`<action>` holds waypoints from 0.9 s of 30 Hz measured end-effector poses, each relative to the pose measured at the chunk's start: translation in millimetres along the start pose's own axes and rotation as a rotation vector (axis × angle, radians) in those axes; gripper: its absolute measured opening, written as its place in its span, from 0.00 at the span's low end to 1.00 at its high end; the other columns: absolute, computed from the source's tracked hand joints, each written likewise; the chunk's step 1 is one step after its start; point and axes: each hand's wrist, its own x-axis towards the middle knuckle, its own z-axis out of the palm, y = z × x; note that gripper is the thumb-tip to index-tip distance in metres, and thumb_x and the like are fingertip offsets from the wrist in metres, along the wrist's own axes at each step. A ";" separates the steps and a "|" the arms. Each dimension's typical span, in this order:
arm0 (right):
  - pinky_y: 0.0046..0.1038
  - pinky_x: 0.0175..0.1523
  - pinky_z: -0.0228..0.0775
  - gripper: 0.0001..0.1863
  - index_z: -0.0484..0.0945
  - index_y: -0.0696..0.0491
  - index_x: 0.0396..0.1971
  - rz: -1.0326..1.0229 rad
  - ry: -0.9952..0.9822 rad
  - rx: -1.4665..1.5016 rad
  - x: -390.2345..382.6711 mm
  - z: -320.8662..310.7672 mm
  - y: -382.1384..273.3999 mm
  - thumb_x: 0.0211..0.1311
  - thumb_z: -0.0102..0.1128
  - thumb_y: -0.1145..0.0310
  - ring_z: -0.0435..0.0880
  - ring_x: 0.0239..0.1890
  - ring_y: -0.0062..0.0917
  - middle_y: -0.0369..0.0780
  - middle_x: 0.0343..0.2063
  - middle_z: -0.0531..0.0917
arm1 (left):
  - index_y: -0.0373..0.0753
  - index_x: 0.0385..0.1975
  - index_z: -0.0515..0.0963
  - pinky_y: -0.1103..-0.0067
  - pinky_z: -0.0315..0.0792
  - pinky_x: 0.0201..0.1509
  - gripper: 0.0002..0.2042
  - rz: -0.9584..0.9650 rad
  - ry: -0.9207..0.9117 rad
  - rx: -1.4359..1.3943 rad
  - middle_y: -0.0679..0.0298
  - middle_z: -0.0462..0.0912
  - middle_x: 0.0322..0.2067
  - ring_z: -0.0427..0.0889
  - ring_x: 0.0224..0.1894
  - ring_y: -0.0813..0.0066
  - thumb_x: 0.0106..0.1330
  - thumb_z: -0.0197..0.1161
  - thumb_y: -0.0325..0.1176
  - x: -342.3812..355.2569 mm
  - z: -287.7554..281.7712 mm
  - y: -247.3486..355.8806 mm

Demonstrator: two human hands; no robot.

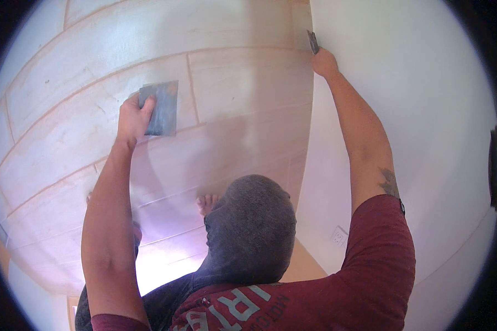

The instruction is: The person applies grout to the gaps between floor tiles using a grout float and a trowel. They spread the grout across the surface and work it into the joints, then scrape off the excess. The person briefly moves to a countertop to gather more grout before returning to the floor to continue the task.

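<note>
My left hand [132, 117] grips a flat, squarish blue-grey spreader [161, 113], thumb across its face. Orange-brown residue marks its upper corner. I hold it over the pale tiled floor [243, 83]; whether it touches the tiles I cannot tell. Farther off to the right, my right hand [324, 63] is closed around a dark scraper [313, 42] seen nearly edge-on. Its tip is at the corner where the tiles meet the white wall [403, 66]. Reddish-brown joint lines [192, 83] run between the long tiles.
My bent knee [254, 226] in dark grey cloth rises between my arms, with bare toes [207, 204] beside it. An outlet [338, 236] is on the wall at right. Bright glare [168, 259] covers tiles at the lower left. A dark object [495, 168] shows at the right rim.
</note>
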 end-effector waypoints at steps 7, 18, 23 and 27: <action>0.50 0.59 0.79 0.20 0.88 0.62 0.42 0.036 -0.074 -0.060 5.9 -0.5 -3.9 0.66 0.61 0.58 0.87 0.51 0.55 0.60 0.45 0.87 | 0.29 0.50 0.84 0.73 0.78 0.45 0.20 -0.001 -0.001 -0.026 0.56 0.90 0.35 0.85 0.36 0.74 0.75 0.63 0.44 0.6 3.1 -5.0; 0.51 0.53 0.80 0.23 0.87 0.61 0.43 -0.118 -0.303 0.196 -101.8 8.3 -76.0 0.70 0.60 0.52 0.89 0.46 0.53 0.58 0.39 0.88 | 0.30 0.51 0.85 0.66 0.79 0.52 0.23 -0.010 -0.007 -0.024 0.43 0.90 0.41 0.90 0.42 0.56 0.72 0.63 0.47 3.6 4.3 -4.5; 0.47 0.50 0.79 0.22 0.86 0.61 0.42 0.106 -0.205 0.576 -217.3 11.9 -93.9 0.70 0.62 0.53 0.89 0.40 0.49 0.54 0.32 0.88 | 0.29 0.51 0.85 0.66 0.80 0.51 0.24 0.010 -0.010 0.073 0.43 0.90 0.40 0.90 0.41 0.55 0.72 0.62 0.48 4.8 2.2 -5.2; 0.44 0.64 0.75 0.24 0.82 0.51 0.61 -0.165 0.166 0.524 -257.3 27.8 -71.7 0.64 0.62 0.70 0.84 0.57 0.48 0.49 0.55 0.87 | 0.28 0.50 0.84 0.65 0.79 0.49 0.24 -0.031 -0.005 0.062 0.43 0.90 0.37 0.89 0.39 0.53 0.72 0.62 0.48 5.1 1.5 -5.6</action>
